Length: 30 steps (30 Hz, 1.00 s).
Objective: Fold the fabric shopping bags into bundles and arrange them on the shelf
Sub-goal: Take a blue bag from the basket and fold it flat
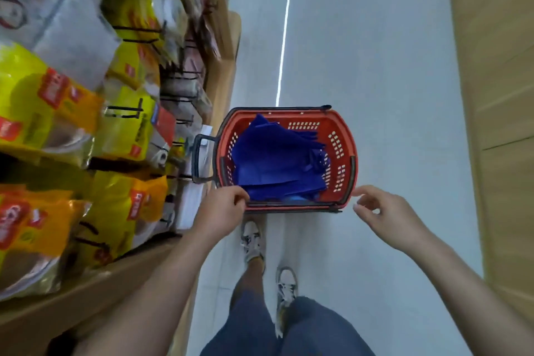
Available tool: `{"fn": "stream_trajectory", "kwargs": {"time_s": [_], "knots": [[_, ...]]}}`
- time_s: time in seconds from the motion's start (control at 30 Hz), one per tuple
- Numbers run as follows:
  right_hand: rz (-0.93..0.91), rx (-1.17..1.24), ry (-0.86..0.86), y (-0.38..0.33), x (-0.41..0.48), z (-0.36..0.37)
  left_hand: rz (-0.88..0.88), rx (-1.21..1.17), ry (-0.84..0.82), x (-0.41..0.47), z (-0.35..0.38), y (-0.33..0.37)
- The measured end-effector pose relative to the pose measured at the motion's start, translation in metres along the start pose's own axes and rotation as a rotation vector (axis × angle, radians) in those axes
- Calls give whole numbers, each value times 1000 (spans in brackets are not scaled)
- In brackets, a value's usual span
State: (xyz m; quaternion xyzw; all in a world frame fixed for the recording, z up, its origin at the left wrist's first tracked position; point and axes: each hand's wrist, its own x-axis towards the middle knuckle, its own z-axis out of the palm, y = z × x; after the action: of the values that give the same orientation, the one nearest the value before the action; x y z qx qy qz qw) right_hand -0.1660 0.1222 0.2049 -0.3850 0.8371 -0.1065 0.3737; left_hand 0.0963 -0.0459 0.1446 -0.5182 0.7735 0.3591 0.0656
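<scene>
Now: bags [277,159] heaped in basket [338,124] on floor [375,66]; left hand [222,208] curled at near-left corner, grip unclear; right hand [384,211] loose, empty, beside near-right corner. Best lift one bag only, by its edge.

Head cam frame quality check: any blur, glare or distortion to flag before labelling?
Head view: the yellow packets on the left shelf are motion-smeared, their print unreadable. The red basket and the blue bags in it are fairly sharp. A bright light streak glares off the floor. Straight shelf lines splay toward the frame edges, which is wide-angle distortion. Lighting is soft, with hardly any shadows.
</scene>
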Motion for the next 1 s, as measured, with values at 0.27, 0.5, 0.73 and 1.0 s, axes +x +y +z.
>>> {"fn": "stream_trajectory", "kwargs": {"time_s": [0.27, 0.5, 0.73, 1.0], "knots": [[254, 159, -24, 66, 120, 88, -5, -25, -241, 128, 109, -22], [291, 109, -148, 136, 232, 164, 151, 157, -482, 231, 245, -31], [439, 276, -224, 188, 331, 219, 145, 464, -919, 307, 366, -29], [549, 479, -170, 201, 371, 254, -5, 158, -417, 332, 329, -60]]}}
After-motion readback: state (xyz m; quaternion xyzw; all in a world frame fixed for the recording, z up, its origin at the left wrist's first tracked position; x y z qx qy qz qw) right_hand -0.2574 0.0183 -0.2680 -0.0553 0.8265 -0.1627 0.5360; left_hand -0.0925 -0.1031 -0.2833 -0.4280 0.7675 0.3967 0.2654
